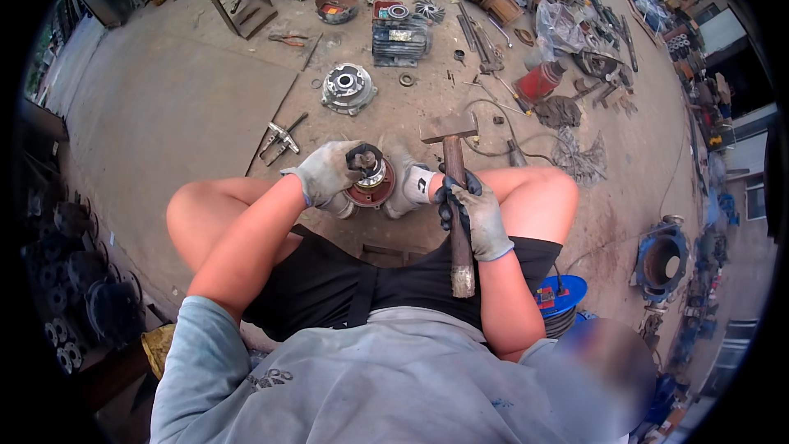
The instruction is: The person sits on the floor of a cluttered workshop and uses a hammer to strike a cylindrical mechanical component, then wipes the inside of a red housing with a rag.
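Between my feet stands a red round flanged part (381, 196) with a shiny metal ring (376, 176) in its middle. My left hand (329, 171), in a grey work glove with dark fingertips, is closed over the ring. Its fingers grip a short, worn metal piece (362, 161), seen nearly end-on, so its kind is unclear. In my gloved right hand (478, 215) is a hammer (453, 161), gripped partway along its wooden handle. The hammer's head points away from me, and the handle's butt end reaches back over my lap.
Beyond my feet lie a bearing puller (281, 141), a silver end cover (348, 89) and a grey motor body (401, 41). A red bottle jack (538, 82) and a loose cable (501, 150) are to the right. A blue cable reel (562, 294) sits beside my right hip.
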`<state>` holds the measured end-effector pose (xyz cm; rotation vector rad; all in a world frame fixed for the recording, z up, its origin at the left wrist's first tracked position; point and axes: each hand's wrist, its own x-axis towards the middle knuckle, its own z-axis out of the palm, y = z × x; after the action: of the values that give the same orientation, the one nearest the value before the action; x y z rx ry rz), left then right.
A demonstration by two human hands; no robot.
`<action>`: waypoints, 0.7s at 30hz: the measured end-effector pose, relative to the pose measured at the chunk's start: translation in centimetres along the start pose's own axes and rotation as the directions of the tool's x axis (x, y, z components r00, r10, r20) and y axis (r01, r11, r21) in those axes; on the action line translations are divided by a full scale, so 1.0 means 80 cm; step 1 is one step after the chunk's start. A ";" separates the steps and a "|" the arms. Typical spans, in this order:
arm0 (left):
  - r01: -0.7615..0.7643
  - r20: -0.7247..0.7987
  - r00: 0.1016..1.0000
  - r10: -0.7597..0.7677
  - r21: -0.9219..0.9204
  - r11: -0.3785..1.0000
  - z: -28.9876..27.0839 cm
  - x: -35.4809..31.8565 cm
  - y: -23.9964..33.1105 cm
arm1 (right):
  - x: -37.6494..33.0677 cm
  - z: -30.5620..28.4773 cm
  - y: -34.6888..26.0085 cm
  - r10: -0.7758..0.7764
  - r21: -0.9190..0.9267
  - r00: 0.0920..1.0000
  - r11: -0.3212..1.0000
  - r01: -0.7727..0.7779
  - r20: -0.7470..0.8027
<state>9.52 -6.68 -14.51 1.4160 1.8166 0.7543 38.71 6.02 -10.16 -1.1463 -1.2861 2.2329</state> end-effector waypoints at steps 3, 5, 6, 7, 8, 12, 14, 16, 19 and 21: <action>-0.165 0.041 0.986 0.162 0.106 0.980 -0.004 0.001 -0.015 | -0.003 0.002 -0.002 -0.005 -0.022 1.000 1.000 0.005 -0.015; -0.261 0.074 0.965 0.252 0.163 0.952 -0.004 0.004 -0.019 | -0.003 0.003 -0.004 -0.003 -0.035 1.000 0.999 0.002 -0.016; -0.266 0.088 0.963 0.255 0.153 0.952 -0.004 0.005 -0.018 | -0.002 0.002 -0.003 0.000 -0.036 1.000 0.999 -0.001 -0.010; -0.271 0.093 0.961 0.260 0.131 0.954 -0.006 0.007 -0.017 | -0.001 0.001 -0.004 0.003 -0.038 1.000 0.999 -0.004 -0.003; -0.272 0.099 0.960 0.262 0.107 0.956 -0.006 0.007 -0.017 | -0.002 0.002 -0.003 0.002 -0.038 1.000 0.999 -0.002 0.001; -0.200 0.026 0.979 0.202 -0.067 0.977 -0.013 0.007 -0.019 | -0.003 0.003 0.000 0.018 -0.049 1.000 0.999 -0.018 0.009; -0.111 -0.021 0.994 0.109 -0.182 0.977 -0.023 0.002 -0.011 | -0.004 0.004 0.001 0.022 -0.042 1.000 0.999 -0.021 0.005; -0.008 -0.047 0.999 -0.007 -0.308 0.951 -0.047 -0.012 0.008 | -0.008 0.008 -0.003 0.012 -0.020 1.000 1.000 -0.012 0.000; -0.061 -0.231 0.973 -0.007 -0.286 0.956 -0.062 -0.028 -0.008 | -0.010 0.013 -0.007 0.002 -0.042 1.000 0.999 -0.002 0.006; -0.121 -0.317 0.946 0.062 -0.169 0.978 -0.061 -0.027 0.004 | -0.006 0.011 -0.007 -0.021 -0.062 1.000 0.998 0.022 0.012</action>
<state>6.05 -8.80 -11.00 1.3224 1.8606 1.2222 38.25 5.52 -9.21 -1.1377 -1.3753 2.2011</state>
